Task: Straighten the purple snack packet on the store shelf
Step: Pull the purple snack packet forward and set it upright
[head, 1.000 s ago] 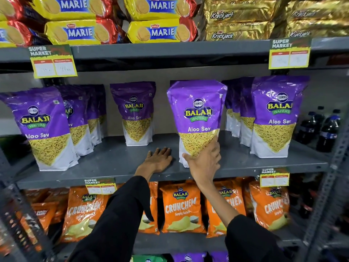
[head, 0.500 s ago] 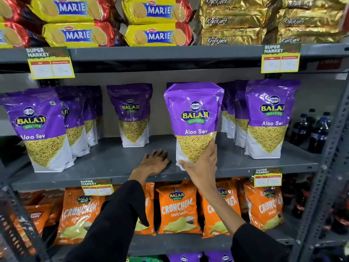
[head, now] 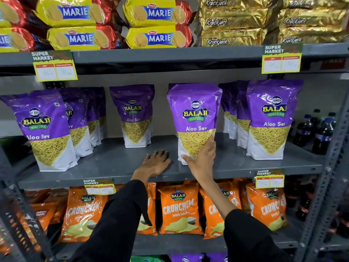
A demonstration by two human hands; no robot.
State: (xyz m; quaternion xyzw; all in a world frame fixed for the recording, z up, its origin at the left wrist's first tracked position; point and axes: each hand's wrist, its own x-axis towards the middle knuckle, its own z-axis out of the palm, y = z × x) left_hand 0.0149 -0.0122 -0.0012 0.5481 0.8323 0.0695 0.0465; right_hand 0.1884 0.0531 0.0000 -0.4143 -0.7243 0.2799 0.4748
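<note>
A purple Balaji Aloo Sev packet [head: 194,114] stands upright on the grey middle shelf [head: 113,163], near its front. My right hand [head: 201,160] grips the packet's lower front, thumb at its left bottom corner and fingers up its right side. My left hand [head: 155,163] lies flat, palm down, on the bare shelf just left of the packet, not touching it.
More purple Aloo Sev packets stand at left [head: 45,129], back centre [head: 135,114] and right [head: 272,120]. Dark soda bottles [head: 321,133] sit at far right. Biscuit packs [head: 158,23] fill the shelf above, orange Crunchem bags [head: 179,207] the shelf below. A steel upright [head: 328,176] runs along the right.
The packet and both hands keep nearly the same pose; the packet sits slightly more upright. The view has shifted a little.
</note>
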